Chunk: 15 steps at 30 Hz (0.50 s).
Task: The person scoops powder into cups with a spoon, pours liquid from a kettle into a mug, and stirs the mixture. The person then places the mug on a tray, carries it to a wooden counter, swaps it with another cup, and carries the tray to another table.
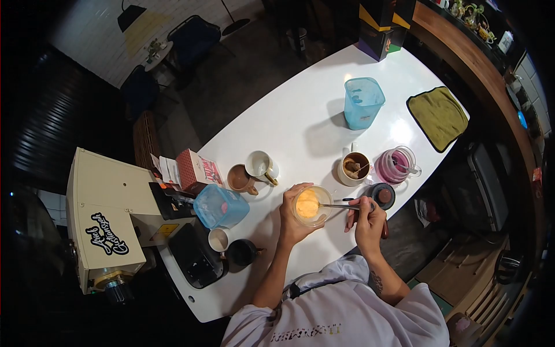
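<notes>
Near the table's front edge, my left hand (292, 220) is wrapped round a small clear jar (325, 215) with orange-yellow powder (307, 203) inside. The jar's mouth faces up toward the camera. My right hand (367, 221) grips the handle of a metal spoon (341, 206), whose far end reaches into the jar beside the powder. Just behind my right hand stands a dark round container (383, 196). A white mug (353, 168) with a tea bag in brown liquid and a glass cup of pink-purple liquid (395, 165) stand beyond it.
Left of the jar are a white mug (261, 164), a brown mug (239, 177), a blue container (222, 206), a small cup (219, 239) and a dark cup (241, 253). A cream machine (107, 202) stands far left. Farther back are a blue pitcher (363, 104) and a green cloth (439, 117).
</notes>
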Each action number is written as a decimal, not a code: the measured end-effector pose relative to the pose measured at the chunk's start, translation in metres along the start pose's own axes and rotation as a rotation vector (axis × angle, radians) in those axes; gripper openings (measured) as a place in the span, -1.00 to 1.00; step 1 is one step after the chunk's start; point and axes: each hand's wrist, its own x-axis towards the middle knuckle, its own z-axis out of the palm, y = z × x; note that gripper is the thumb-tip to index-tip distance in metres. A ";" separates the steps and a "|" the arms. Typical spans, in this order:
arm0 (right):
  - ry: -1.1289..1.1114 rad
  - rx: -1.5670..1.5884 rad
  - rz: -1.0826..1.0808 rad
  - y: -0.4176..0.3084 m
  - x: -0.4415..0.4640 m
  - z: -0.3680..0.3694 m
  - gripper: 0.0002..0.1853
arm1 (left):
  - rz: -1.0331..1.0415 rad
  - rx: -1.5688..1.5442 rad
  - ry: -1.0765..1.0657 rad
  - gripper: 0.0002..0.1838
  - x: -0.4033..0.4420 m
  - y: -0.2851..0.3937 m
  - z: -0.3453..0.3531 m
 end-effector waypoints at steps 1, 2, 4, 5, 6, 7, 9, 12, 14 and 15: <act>-0.022 -0.014 -0.032 -0.001 0.000 -0.001 -0.59 | -0.014 -0.036 0.026 0.01 0.001 0.002 -0.001; -0.044 -0.029 -0.065 -0.002 -0.001 -0.003 -0.59 | -0.028 -0.072 0.053 0.00 0.001 0.004 -0.001; -0.086 -0.071 -0.136 -0.008 -0.001 -0.008 -0.62 | -0.033 -0.071 0.051 0.00 0.003 0.005 -0.004; -0.131 -0.112 -0.206 -0.013 -0.002 -0.010 -0.65 | -0.039 -0.068 0.051 0.01 0.003 0.005 -0.006; -0.132 -0.114 -0.206 -0.020 -0.001 -0.013 -0.65 | -0.040 -0.069 0.053 0.01 0.004 0.004 -0.007; -0.226 -0.255 -0.374 -0.028 0.001 -0.015 -0.74 | -0.018 -0.058 0.044 0.02 0.004 0.004 -0.008; -0.318 -0.396 -0.539 -0.042 0.002 -0.015 -0.80 | 0.001 -0.048 0.032 0.02 0.004 0.004 -0.010; -0.494 -0.567 -0.730 -0.051 0.002 -0.012 -0.71 | 0.003 -0.092 0.008 0.03 0.005 0.009 -0.010; -0.487 -0.587 -0.737 -0.050 0.000 -0.008 -0.73 | -0.001 -0.129 0.020 0.02 0.005 0.012 -0.009; -0.478 -0.606 -0.743 -0.048 -0.003 -0.006 -0.74 | -0.001 -0.130 0.021 0.02 0.006 0.011 -0.008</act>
